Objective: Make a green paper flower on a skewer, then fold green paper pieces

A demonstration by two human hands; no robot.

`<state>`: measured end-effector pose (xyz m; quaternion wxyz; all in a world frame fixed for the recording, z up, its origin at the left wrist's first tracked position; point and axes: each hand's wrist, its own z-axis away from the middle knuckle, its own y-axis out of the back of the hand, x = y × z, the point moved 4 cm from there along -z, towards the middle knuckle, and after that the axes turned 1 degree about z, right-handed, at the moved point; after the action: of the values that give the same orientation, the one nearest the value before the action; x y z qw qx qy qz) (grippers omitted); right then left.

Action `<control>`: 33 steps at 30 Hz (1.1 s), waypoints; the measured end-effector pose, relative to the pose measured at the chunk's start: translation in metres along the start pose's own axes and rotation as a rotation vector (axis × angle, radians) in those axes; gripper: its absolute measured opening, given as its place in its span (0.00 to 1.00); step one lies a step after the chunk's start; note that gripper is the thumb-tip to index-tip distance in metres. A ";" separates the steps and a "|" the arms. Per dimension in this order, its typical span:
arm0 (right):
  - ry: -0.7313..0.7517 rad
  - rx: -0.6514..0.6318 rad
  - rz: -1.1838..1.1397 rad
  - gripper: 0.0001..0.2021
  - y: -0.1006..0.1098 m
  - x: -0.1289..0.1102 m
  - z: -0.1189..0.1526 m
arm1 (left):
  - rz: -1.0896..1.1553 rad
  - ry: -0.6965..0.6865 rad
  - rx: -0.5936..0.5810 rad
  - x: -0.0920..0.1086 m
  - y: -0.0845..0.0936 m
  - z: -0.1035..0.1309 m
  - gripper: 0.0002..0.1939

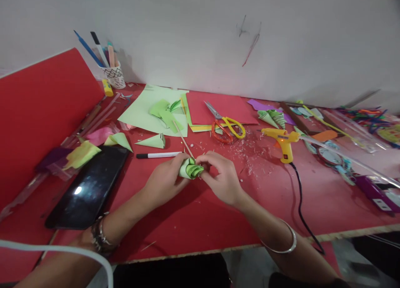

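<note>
Red tabletop (200,225) against a pale wall (187,42) — shavings (250,152) scattered right of centre. Your left hand (165,175) curls round the rolled green paper (190,169) over mid-table; your right hand (221,176), fingertips nearly closed, seems to pinch its edge.

Hands (164,177): two. Black-capped pens (162,155): two. Glue gun (283,140): one. Scissors (220,117): one pair. Phone (89,188): one. Cup (113,76): one.

Paper roll (191,169) — phone (89,190) left, glue gun (283,141) right
</note>
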<state>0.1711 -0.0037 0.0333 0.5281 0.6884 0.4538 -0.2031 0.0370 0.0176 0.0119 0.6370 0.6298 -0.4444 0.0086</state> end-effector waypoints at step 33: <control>0.177 -0.226 -0.007 0.04 0.000 -0.010 0.000 | 0.526 -0.047 -0.220 0.003 -0.001 -0.002 0.04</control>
<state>0.1666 -0.0080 0.0406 0.5597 0.6382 0.5208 -0.0909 0.0408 0.0177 0.0132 0.6667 0.4199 -0.6057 0.1107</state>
